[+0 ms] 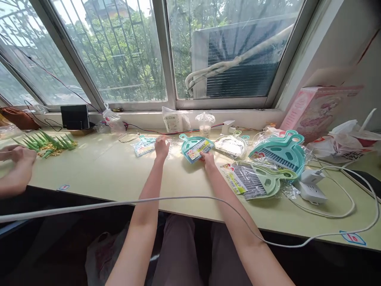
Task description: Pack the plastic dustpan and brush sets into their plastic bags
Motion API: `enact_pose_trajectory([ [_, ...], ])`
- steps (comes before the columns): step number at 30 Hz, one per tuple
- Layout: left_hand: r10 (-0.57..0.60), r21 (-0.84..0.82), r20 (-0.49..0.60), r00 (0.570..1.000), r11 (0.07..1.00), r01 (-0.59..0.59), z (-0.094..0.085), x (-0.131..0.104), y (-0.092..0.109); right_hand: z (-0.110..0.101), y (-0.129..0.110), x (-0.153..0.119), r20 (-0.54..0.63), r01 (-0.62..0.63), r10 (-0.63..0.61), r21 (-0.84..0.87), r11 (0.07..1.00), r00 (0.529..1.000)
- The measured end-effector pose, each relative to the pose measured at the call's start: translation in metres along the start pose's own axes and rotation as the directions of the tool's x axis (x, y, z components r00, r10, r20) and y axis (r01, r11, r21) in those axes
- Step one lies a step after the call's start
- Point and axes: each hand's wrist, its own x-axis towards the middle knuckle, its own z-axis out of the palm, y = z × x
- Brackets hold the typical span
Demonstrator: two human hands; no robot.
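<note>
My right hand point(207, 159) grips the lower right corner of a teal dustpan and brush set point(193, 145) with a yellow-green label, tilted on the table. To its left, my left hand point(162, 147) is closed, its fingers curled beside some crinkled clear plastic point(172, 149); what they hold, if anything, is hidden. Just left of that hand lies a smaller light-blue bagged dustpan set point(144, 146). On my right are a pale bagged dustpan set point(230, 146), a green one point(264, 180) in clear wrap, and stacked teal dustpans point(281, 153).
A white cable point(190, 197) crosses in front of my forearms to a white charger point(311, 190). Along the windowsill stand a lidded plastic cup point(205, 125) and a white packet point(172, 120). At far left, another person's hands point(19, 163) are near green plant-like pieces point(50, 143).
</note>
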Motion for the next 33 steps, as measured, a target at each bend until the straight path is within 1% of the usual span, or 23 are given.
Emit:
enact_pose_trajectory([
  [2, -0.071, -0.001, 0.109, 0.991, 0.997, 0.072, 0.018, -0.006, -0.007, 0.000, -0.001, 0.002, -0.009, -0.010, 0.010, -0.012, 1.000, 1.000],
  [3, -0.103, 0.001, 0.172, 0.980, 0.995, 0.104, 0.027, -0.010, -0.011, -0.001, -0.002, 0.003, -0.011, -0.018, 0.018, -0.019, 1.000, 1.000],
  [4, -0.104, 0.006, 0.225, 0.969, 0.994, 0.105, 0.034, -0.014, -0.016, -0.001, -0.003, 0.004, -0.011, -0.028, 0.028, -0.027, 0.999, 1.000],
  [6, -0.082, 0.001, 0.243, 0.967, 0.996, 0.085, 0.043, -0.019, -0.025, -0.001, -0.005, 0.004, 0.003, -0.043, 0.043, -0.046, 0.998, 0.999],
  [8, -0.056, -0.005, 0.222, 0.973, 0.998, 0.059, 0.045, -0.021, -0.030, -0.002, -0.007, 0.003, 0.038, -0.062, 0.064, -0.069, 0.996, 0.997],
  [11, -0.058, 0.012, 0.223, 0.973, 0.998, 0.057, 0.041, -0.019, -0.031, -0.005, -0.011, -0.002, 0.115, -0.108, 0.121, -0.111, 0.988, 0.986],
  [14, -0.130, 0.052, 0.222, 0.966, 0.991, 0.121, 0.036, -0.018, -0.025, -0.008, -0.013, -0.005, 0.184, -0.160, 0.191, -0.170, 0.972, 0.964],
  [17, -0.201, 0.090, 0.195, 0.960, 0.978, 0.187, 0.033, -0.019, -0.021, -0.009, -0.015, -0.008, 0.213, -0.196, 0.241, -0.212, 0.958, 0.947],
  [22, -0.231, 0.140, 0.113, 0.966, 0.967, 0.214, 0.027, -0.020, -0.020, -0.012, -0.021, -0.007, 0.237, -0.157, 0.211, -0.229, 0.961, 0.948],
  [25, -0.258, 0.133, 0.041, 0.965, 0.959, 0.251, 0.025, -0.018, -0.021, -0.016, -0.023, -0.005, 0.253, -0.136, 0.198, -0.241, 0.961, 0.947],
  [27, -0.269, 0.116, -0.004, 0.963, 0.956, 0.268, 0.024, -0.018, -0.019, -0.017, -0.022, -0.004, 0.237, -0.132, 0.195, -0.256, 0.957, 0.952],
  [29, -0.246, 0.093, -0.031, 0.969, 0.964, 0.248, 0.025, -0.020, -0.015, -0.015, -0.020, -0.003, 0.204, -0.108, 0.164, -0.261, 0.959, 0.965],
  [30, -0.215, 0.077, -0.035, 0.976, 0.973, 0.217, 0.025, -0.021, -0.011, -0.013, -0.018, -0.003, 0.195, -0.083, 0.135, -0.254, 0.964, 0.971],
  [33, -0.070, -0.007, -0.027, 0.997, 0.998, 0.070, 0.026, -0.028, 0.004, -0.007, -0.017, -0.006, 0.222, 0.001, 0.044, -0.199, 0.980, 0.974],
])
